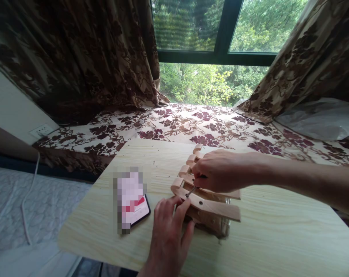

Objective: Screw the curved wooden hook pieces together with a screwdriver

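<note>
Several curved wooden pieces with rounded, hooked ends lie side by side across a block wrapped in clear plastic (220, 227). My right hand (220, 171) is closed around a screwdriver (191, 191), its handle mostly hidden in the fist. The thin metal shaft slants down to a dark hole or screw in the nearest wooden piece (217, 209). A second dark hole or screw shows farther right on that piece. My left hand (170, 227) grips the same piece at its left end, with a fingertip beside the shaft's tip and the thumb lower, near the wrapped block.
A phone (140, 213), partly blurred out, lies left on the light wooden table (278, 238). Small dark specks dot the table's far left part. Beyond it stretch a flowered window-seat cover (177, 123), curtains and a window. A plastic bag (321, 117) sits at right.
</note>
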`<action>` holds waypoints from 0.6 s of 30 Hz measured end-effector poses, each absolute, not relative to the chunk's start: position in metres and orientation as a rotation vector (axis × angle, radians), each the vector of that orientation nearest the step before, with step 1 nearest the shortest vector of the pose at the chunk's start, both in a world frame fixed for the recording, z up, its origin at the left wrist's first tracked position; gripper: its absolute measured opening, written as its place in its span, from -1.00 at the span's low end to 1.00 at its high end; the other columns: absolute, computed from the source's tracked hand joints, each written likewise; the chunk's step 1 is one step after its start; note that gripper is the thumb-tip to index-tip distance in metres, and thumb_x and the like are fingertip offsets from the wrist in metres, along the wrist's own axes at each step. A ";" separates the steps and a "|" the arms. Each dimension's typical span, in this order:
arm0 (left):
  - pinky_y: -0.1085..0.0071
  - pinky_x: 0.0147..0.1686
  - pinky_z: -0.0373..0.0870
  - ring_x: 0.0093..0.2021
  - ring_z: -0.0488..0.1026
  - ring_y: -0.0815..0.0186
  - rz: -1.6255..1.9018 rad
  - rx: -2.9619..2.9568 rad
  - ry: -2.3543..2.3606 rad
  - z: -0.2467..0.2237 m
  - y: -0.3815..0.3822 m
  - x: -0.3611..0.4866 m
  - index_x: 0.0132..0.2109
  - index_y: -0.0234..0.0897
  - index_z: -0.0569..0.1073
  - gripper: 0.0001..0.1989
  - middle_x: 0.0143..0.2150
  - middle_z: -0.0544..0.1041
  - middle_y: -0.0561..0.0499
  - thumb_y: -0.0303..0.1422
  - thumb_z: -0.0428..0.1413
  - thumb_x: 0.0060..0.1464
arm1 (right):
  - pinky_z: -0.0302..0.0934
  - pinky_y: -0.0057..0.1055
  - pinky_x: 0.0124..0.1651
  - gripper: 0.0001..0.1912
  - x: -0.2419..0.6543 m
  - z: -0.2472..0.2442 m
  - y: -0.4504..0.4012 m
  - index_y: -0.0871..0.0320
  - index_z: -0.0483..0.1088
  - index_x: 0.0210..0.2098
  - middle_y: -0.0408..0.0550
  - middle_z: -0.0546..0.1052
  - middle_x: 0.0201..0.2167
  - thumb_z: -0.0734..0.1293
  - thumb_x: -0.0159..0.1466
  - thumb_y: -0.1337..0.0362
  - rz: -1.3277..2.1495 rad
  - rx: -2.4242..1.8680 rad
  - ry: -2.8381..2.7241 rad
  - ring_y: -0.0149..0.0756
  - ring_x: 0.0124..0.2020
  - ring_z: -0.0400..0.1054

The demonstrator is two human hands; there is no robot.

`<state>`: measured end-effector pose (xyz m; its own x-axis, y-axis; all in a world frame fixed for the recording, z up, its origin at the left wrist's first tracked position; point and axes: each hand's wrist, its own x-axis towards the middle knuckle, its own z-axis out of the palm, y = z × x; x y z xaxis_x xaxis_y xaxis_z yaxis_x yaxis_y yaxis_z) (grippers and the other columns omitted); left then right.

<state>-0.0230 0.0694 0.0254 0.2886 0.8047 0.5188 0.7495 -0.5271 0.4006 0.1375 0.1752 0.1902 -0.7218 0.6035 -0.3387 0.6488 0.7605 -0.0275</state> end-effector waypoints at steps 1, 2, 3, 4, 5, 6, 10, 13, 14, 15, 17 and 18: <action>-0.01 0.01 0.33 -0.01 0.32 0.13 1.063 2.458 1.486 0.026 0.069 -0.023 0.12 -0.20 0.23 -0.56 -0.01 0.34 -0.13 -0.53 0.04 0.09 | -0.13 -0.41 -0.54 -0.76 0.137 0.192 0.173 0.20 0.45 -0.42 -0.06 0.44 -0.57 0.18 0.23 0.28 -0.180 0.970 2.644 -0.42 -0.62 0.06; -0.01 0.01 0.32 -0.01 0.32 0.12 1.063 2.461 1.484 0.026 0.069 -0.022 0.12 -0.20 0.23 -0.56 -0.01 0.35 -0.13 -0.53 0.04 0.09 | -0.13 -0.40 -0.54 -0.79 0.136 0.195 0.171 0.21 0.46 -0.37 -0.05 0.45 -0.55 0.19 0.23 0.30 -0.160 0.960 2.639 -0.41 -0.61 0.10; -0.01 0.01 0.32 -0.01 0.33 0.12 1.068 2.463 1.486 0.026 0.069 -0.021 0.12 -0.20 0.23 -0.56 -0.02 0.35 -0.13 -0.53 0.04 0.09 | -0.12 -0.40 -0.54 -0.81 0.134 0.198 0.169 0.21 0.46 -0.32 -0.05 0.47 -0.52 0.21 0.21 0.33 -0.148 0.943 2.636 -0.40 -0.59 0.14; -0.01 0.01 0.33 -0.01 0.33 0.12 1.072 2.465 1.487 0.025 0.069 -0.021 0.11 -0.20 0.24 -0.56 -0.02 0.35 -0.13 -0.53 0.05 0.08 | -0.09 -0.41 -0.53 -0.83 0.132 0.201 0.168 0.22 0.46 -0.29 -0.04 0.48 -0.48 0.23 0.20 0.36 -0.148 0.908 2.641 -0.39 -0.55 0.19; -0.01 0.00 0.33 -0.01 0.33 0.11 1.082 2.469 1.490 0.025 0.069 -0.020 0.11 -0.21 0.24 -0.56 -0.02 0.35 -0.14 -0.54 0.05 0.07 | -0.06 -0.42 -0.51 -0.83 0.131 0.204 0.167 0.22 0.45 -0.28 -0.03 0.49 -0.44 0.23 0.20 0.41 -0.158 0.860 2.651 -0.38 -0.51 0.24; -0.02 0.00 0.33 -0.01 0.33 0.11 1.096 2.471 1.495 0.025 0.069 -0.020 0.11 -0.22 0.25 -0.56 -0.03 0.35 -0.14 -0.54 0.05 0.07 | -0.02 -0.42 -0.47 -0.83 0.130 0.206 0.167 0.23 0.45 -0.29 -0.01 0.49 -0.41 0.23 0.20 0.45 -0.165 0.802 2.672 -0.37 -0.46 0.27; -0.04 -0.02 0.34 0.00 0.32 0.10 1.109 2.473 1.501 0.023 0.069 -0.021 0.10 -0.24 0.26 -0.58 -0.03 0.35 -0.15 -0.55 0.05 0.08 | 0.06 -0.43 -0.38 -0.82 0.132 0.206 0.168 0.27 0.45 -0.31 0.03 0.48 -0.39 0.22 0.22 0.53 -0.126 0.639 2.755 -0.36 -0.36 0.32; -0.04 0.01 0.33 0.03 0.31 0.10 1.067 2.471 1.497 0.023 0.069 -0.022 0.11 -0.23 0.25 -0.56 -0.02 0.34 -0.14 -0.55 0.05 0.08 | 0.07 -0.43 -0.37 -0.84 0.137 0.200 0.170 0.28 0.45 -0.28 0.02 0.47 -0.40 0.23 0.23 0.51 -0.140 0.587 2.788 -0.37 -0.38 0.32; -0.04 0.01 0.33 0.03 0.31 0.10 1.065 2.468 1.496 0.023 0.069 -0.022 0.11 -0.23 0.25 -0.56 -0.01 0.34 -0.14 -0.55 0.05 0.07 | 0.08 -0.43 -0.36 -0.84 0.139 0.198 0.170 0.27 0.45 -0.28 0.01 0.47 -0.41 0.23 0.24 0.50 -0.159 0.573 2.794 -0.37 -0.38 0.32; -0.04 0.01 0.33 0.02 0.31 0.10 1.067 2.465 1.493 0.023 0.069 -0.022 0.11 -0.23 0.25 -0.56 -0.02 0.34 -0.15 -0.55 0.05 0.07 | 0.08 -0.43 -0.36 -0.83 0.140 0.196 0.170 0.27 0.45 -0.28 0.01 0.47 -0.41 0.22 0.25 0.50 -0.175 0.565 2.798 -0.37 -0.39 0.32; -0.04 -0.01 0.34 0.01 0.32 0.10 1.089 2.462 1.487 0.024 0.069 -0.021 0.09 -0.24 0.26 -0.57 -0.03 0.35 -0.15 -0.56 0.05 0.07 | 0.08 -0.42 -0.36 -0.83 0.140 0.192 0.171 0.28 0.44 -0.28 0.01 0.47 -0.41 0.22 0.25 0.50 -0.188 0.556 2.812 -0.37 -0.39 0.32; -0.04 -0.02 0.35 0.00 0.32 0.10 1.100 2.460 1.483 0.024 0.070 -0.021 0.09 -0.25 0.26 -0.58 -0.04 0.35 -0.15 -0.57 0.04 0.07 | 0.08 -0.42 -0.37 -0.84 0.139 0.190 0.171 0.28 0.44 -0.29 0.01 0.47 -0.41 0.22 0.25 0.49 -0.184 0.552 2.823 -0.36 -0.39 0.32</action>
